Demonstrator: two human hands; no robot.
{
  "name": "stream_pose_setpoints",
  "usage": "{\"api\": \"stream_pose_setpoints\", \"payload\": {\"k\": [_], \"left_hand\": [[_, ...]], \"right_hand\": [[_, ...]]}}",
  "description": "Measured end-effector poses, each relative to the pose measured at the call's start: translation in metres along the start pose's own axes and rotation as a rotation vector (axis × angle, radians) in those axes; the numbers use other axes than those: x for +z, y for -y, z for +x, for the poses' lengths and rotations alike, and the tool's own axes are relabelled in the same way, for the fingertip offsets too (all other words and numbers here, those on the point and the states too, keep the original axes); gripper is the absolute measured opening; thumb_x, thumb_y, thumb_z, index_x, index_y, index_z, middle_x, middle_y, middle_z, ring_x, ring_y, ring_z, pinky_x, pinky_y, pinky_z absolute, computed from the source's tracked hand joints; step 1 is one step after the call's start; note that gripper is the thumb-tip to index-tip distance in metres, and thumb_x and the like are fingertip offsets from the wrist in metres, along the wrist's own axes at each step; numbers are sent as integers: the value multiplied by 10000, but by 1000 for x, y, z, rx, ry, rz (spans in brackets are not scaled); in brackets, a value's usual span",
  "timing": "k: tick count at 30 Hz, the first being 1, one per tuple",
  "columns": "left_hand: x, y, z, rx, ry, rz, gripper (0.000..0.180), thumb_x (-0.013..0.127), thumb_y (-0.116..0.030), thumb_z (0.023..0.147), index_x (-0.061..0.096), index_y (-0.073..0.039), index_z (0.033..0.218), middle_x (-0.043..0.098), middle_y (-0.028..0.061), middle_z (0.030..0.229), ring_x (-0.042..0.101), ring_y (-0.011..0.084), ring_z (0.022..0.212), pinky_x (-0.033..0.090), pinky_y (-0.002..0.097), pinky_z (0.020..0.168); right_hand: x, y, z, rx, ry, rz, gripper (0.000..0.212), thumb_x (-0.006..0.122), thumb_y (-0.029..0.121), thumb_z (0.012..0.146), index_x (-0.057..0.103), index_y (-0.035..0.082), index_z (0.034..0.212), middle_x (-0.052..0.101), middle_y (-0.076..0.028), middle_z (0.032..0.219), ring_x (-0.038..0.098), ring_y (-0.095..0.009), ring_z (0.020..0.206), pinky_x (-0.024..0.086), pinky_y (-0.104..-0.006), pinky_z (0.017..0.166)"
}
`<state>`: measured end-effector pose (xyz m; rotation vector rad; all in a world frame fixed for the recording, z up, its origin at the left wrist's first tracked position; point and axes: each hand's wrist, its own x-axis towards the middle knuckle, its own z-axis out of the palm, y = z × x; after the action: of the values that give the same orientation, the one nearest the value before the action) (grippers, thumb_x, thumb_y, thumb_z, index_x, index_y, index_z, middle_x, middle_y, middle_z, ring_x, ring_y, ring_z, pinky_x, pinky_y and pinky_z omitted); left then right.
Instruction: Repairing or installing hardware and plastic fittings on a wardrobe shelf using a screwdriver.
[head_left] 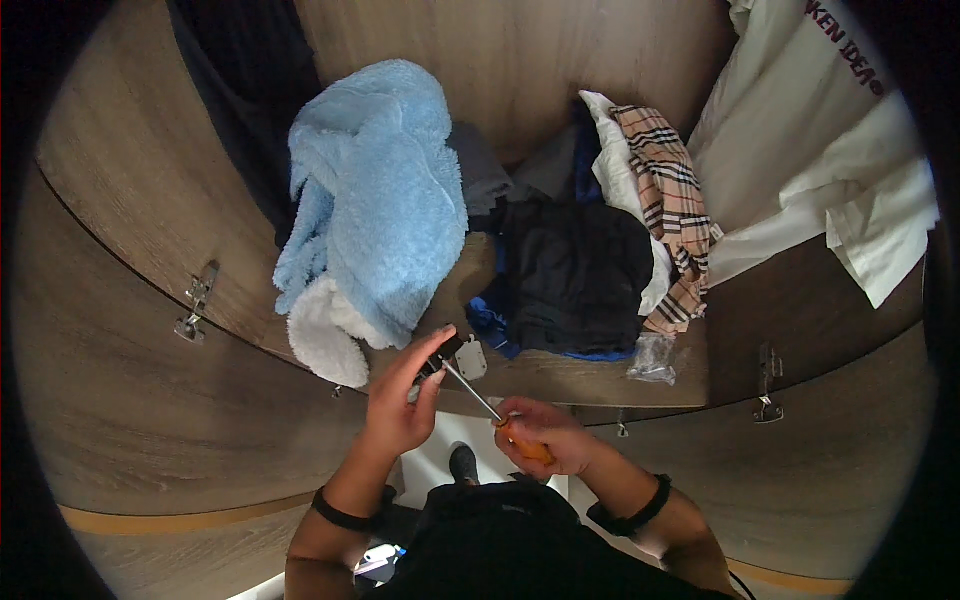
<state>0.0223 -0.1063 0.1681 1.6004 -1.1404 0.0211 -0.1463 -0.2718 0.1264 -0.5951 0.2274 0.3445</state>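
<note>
Head view: small black part [438, 358] and screwdriver [530, 448] held together above the front of a shelf [682, 386].
The black part looks light, stiff and smooth, so it might slip; its outer edges seem the best hold, clear of the tip. The left hand [404, 402] pinches it between thumb and nearly straight fingers, with little gap. The right hand [556, 437] has its fingers curled closely around the screwdriver's orange handle, probably hard and easy to grip; its metal shaft runs to the part, though whether the tip is seated I cannot tell. Just beyond lies 1 white plate [472, 358]; farther out, a fluffy blue garment [385, 190], a folded black garment [578, 275], a checked shirt [668, 180] and 1 clear packet [653, 358].
</note>
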Motion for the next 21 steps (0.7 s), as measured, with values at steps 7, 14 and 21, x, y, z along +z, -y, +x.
{"api": "stream_pose_setpoints", "payload": {"k": [7,14,21], "left_hand": [[7,31,-18,170,-135,-203,377,582,117,857,419,-2,1175,546,293,1274,552,335,1204,472,415,981],[5,27,-19,16,-217,-161,323,653,117,811,495,4,1069,558,222,1159,584,341,1122,474,459,980],[-3,48,-18,32,-197,-272,334,654,113,796,507,-7,1070,534,165,1048,603,318,1051,489,486,965]], "right_hand": [[4,-28,6,-431,-361,-586,185,707,95,869,586,41,998,649,-76,858,629,-124,648,499,-251,527],[27,-34,21,-683,-715,-1193,154,707,88,862,583,30,934,669,-71,822,631,-95,699,509,-242,590],[17,-39,19,-350,-320,-313,187,666,157,893,570,20,976,612,-86,722,568,-151,488,432,-250,430]]}}
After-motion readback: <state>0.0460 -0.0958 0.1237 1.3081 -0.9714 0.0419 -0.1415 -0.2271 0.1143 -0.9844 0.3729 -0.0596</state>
